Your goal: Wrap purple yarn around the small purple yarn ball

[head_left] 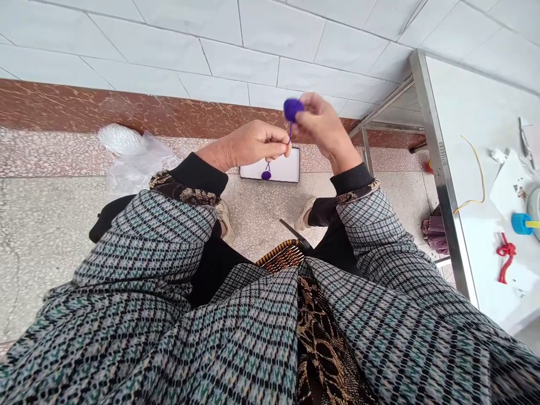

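Observation:
My right hand (323, 128) is raised in front of me and pinches a small purple ball of cord (292, 108) at its fingertips. A thin purple cord (290, 133) runs down from the ball to my left hand (248, 144), whose fingers are closed in a pinch on it. Below the left hand a small purple knot (266, 175) dangles on the cord's end. Both forearms wear checked sleeves with black cuffs.
A white board (280, 167) lies on the speckled floor by my feet. A crumpled clear plastic bag (129, 147) sits at the left by the red skirting. A steel-edged white table (464, 169) at the right carries yellow cord, a red knot (505, 254), a blue spool (520, 223).

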Demonstrator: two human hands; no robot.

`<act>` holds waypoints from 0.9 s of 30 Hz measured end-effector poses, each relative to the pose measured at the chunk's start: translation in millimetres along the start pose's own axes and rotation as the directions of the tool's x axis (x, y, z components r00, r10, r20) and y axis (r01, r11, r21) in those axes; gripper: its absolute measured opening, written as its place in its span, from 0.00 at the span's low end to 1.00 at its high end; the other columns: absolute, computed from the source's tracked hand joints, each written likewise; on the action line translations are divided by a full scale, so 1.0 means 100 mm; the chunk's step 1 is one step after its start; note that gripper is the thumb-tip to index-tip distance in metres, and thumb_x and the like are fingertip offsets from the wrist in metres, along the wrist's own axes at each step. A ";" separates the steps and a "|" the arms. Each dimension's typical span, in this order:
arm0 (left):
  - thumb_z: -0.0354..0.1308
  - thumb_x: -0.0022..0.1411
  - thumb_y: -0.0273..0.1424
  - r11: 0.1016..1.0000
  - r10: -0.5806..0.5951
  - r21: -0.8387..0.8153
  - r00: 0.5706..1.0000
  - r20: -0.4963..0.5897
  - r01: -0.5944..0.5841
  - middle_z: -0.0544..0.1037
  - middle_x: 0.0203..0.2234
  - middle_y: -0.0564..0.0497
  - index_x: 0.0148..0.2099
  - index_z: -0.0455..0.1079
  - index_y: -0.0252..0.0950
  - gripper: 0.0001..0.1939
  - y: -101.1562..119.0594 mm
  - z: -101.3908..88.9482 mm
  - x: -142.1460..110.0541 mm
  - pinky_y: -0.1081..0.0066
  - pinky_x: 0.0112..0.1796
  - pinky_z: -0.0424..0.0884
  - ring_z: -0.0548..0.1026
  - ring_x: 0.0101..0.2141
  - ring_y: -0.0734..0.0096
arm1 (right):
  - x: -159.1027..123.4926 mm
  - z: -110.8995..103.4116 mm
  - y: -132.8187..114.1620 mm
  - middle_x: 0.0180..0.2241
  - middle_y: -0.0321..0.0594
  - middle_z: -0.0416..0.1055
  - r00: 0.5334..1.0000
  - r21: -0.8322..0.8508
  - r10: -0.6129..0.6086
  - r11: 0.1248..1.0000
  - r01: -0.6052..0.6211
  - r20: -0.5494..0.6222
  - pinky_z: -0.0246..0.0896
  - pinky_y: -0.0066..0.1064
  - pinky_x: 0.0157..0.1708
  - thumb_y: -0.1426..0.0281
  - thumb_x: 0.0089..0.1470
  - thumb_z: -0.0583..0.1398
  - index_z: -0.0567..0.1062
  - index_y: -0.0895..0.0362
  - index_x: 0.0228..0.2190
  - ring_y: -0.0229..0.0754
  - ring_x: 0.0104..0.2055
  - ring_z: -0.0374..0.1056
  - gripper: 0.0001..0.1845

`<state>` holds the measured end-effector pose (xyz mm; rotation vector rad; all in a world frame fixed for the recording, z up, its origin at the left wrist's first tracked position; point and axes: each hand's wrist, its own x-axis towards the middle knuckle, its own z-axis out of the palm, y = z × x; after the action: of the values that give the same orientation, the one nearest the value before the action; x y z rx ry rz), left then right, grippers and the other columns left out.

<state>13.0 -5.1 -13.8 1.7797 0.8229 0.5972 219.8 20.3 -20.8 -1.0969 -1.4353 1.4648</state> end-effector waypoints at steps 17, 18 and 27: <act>0.59 0.67 0.33 0.909 -0.147 -0.416 0.930 -0.336 -0.007 0.57 0.20 0.58 0.35 0.69 0.36 0.08 -0.16 0.04 0.07 0.73 0.26 0.53 0.55 0.20 0.82 | -0.15 0.00 -0.27 0.37 0.38 0.66 0.993 0.442 -0.006 0.896 -0.048 0.118 0.64 0.27 0.31 0.57 0.38 0.69 0.64 0.53 0.38 0.36 0.29 0.52 0.28; 0.60 0.67 0.35 0.918 -0.139 -0.396 0.929 -0.344 -0.009 0.56 0.20 0.58 0.34 0.69 0.36 0.09 -0.19 0.04 0.08 0.73 0.25 0.53 0.55 0.19 0.82 | -0.15 -0.02 -0.30 0.38 0.38 0.65 0.996 0.452 -0.027 0.892 -0.014 0.084 0.63 0.26 0.33 0.58 0.38 0.68 0.64 0.52 0.38 0.36 0.29 0.51 0.27; 0.60 0.67 0.39 0.933 -0.205 -0.347 0.932 -0.300 0.094 0.60 0.18 0.55 0.33 0.70 0.38 0.13 -0.35 0.05 0.11 0.71 0.24 0.54 0.58 0.20 0.78 | -0.15 -0.36 -0.47 0.38 0.41 0.70 0.971 0.191 -0.175 0.960 0.205 -0.162 0.66 0.36 0.42 0.46 0.41 0.67 0.70 0.48 0.33 0.46 0.40 0.62 0.24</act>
<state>15.1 8.0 -48.5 1.3155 1.0149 0.8913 257.8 19.1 27.7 -0.8902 -1.2224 1.3355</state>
